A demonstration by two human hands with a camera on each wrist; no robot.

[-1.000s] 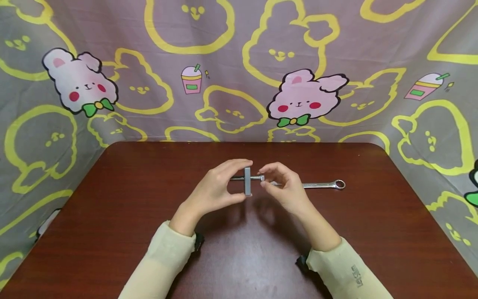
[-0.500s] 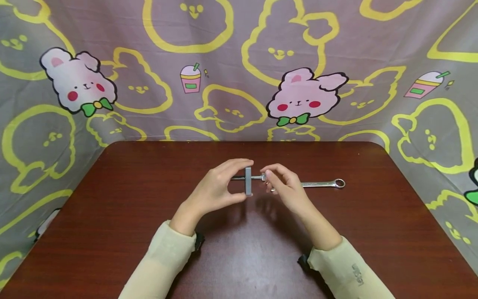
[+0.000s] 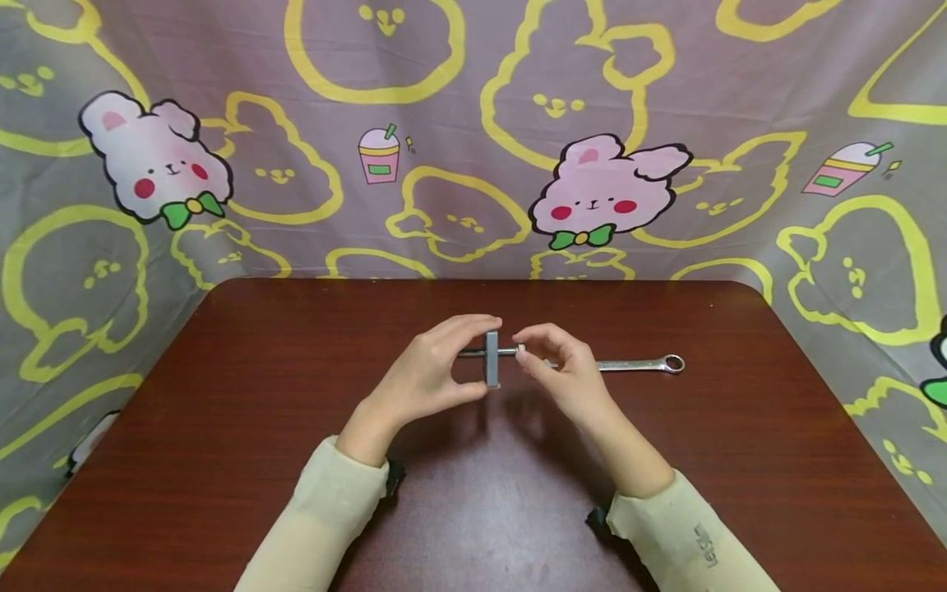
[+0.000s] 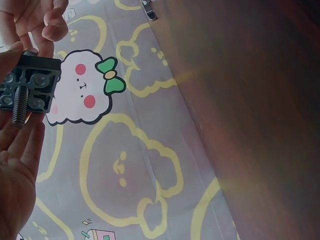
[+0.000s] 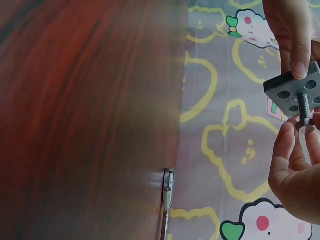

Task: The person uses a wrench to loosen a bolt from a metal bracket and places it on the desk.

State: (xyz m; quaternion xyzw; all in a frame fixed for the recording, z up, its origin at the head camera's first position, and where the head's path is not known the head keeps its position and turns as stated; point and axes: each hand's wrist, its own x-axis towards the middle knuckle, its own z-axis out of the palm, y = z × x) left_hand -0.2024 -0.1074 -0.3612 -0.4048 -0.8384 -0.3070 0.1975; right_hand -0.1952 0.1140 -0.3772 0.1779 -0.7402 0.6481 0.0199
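Observation:
My left hand [image 3: 427, 368] grips a small grey square plate [image 3: 491, 359] by opposite edges, fingers on the far edge and thumb on the near one. Through the plate's middle runs a silver threaded bolt [image 3: 507, 352], held level above the table. Its threaded end [image 4: 20, 107] sticks out of the ribbed side in the left wrist view. On the flat side, in the right wrist view, holes surround the bolt, and the hex end [image 5: 304, 123] stands a little off the plate. Thumb and fingers of my right hand [image 3: 568, 366] pinch that hex end.
A silver combination wrench [image 3: 636, 365] lies on the dark red-brown table [image 3: 296, 411], its ring end pointing right and its other end behind my right hand. Cartoon-printed curtains [image 3: 459, 107] enclose the table's back and sides.
My right thumb and fingers have rolled about the bolt's hex end: the thumb rode higher half a second ago and is now lower. The left hand and plate stay nearly still.

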